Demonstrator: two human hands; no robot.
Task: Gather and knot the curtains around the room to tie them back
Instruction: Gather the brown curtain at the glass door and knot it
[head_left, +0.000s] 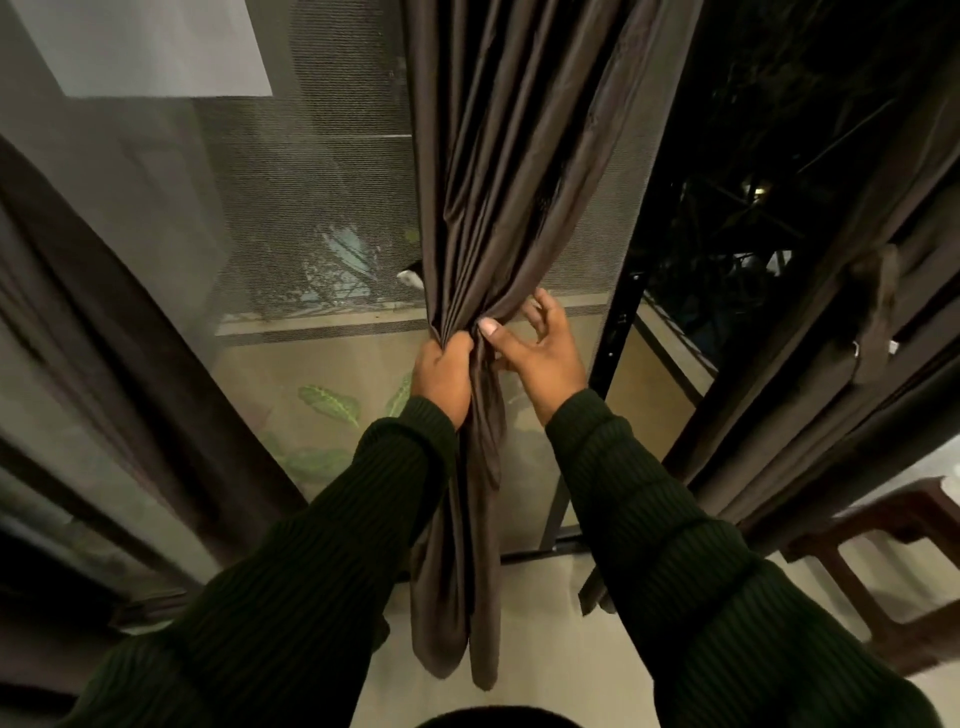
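A dark brown curtain (514, 156) hangs straight ahead of me in front of a mesh screen door. It is bunched into a narrow bundle at waist height and its tail falls to the floor. My left hand (441, 371) grips the gathered bundle in a fist. My right hand (535, 345) is just to the right of it, thumb pressed on the folds and fingers curled round the curtain's right edge. A second brown curtain (852, 374) hangs at the right with a knot (875, 283) tied in it.
A mesh screen (322, 208) fills the opening behind the curtain, with a dark door frame (621, 317) to its right. Another dark curtain (119, 338) hangs at the left. A dark wooden stool (883, 551) stands on the pale floor at the right.
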